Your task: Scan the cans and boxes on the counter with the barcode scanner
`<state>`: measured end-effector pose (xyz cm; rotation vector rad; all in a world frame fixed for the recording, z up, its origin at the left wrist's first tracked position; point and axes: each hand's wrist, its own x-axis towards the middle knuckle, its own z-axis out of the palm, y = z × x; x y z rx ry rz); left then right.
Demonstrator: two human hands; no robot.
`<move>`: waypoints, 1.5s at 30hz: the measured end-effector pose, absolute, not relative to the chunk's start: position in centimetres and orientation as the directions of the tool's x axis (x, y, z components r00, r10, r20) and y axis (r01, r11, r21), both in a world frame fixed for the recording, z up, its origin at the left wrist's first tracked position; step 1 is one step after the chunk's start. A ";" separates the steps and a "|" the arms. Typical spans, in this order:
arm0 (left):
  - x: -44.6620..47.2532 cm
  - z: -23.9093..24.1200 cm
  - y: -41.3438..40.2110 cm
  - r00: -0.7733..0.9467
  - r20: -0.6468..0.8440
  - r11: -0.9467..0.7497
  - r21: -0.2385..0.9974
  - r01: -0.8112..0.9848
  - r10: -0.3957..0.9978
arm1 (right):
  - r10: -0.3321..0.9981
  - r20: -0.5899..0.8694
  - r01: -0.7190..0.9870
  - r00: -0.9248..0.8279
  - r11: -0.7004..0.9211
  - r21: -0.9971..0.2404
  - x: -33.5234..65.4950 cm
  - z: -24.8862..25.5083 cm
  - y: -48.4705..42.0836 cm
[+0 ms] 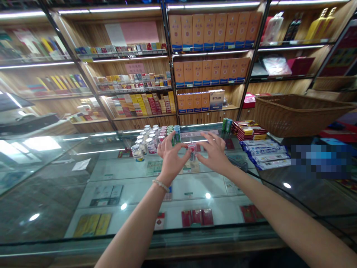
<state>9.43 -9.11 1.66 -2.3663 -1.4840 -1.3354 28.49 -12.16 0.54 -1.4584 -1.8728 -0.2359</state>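
Over the glass counter, a small pink-lidded bottle (192,147) sits between my two hands. My left hand (171,154) pinches it from the left with thumb and index finger; a beaded bracelet (161,185) circles that wrist. From the right, the thumb and index finger of my right hand (214,154) close around the same bottle, while its other fingers are raised. Just beyond my left hand stand rows of small bottles: white-lidded jars (151,146) at the left, then pink-lidded ones, with green and blue ones (176,134) at the right end.
The glass display counter (206,182) holds flat packs under its top. To the right lie blue-and-white packets (264,154), stacked red-and-yellow packs (249,130) and a dark cable (281,189). A wicker basket (298,115) stands behind them. Shelves of orange boxes (209,31) line the back wall.
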 end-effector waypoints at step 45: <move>5.8 3.1 -7.9 0.280 0.601 -0.523 0.276 0.806 0.749 | 0.758 0.634 0.859 -0.153 0.419 -0.294 25.1 1.3 -8.7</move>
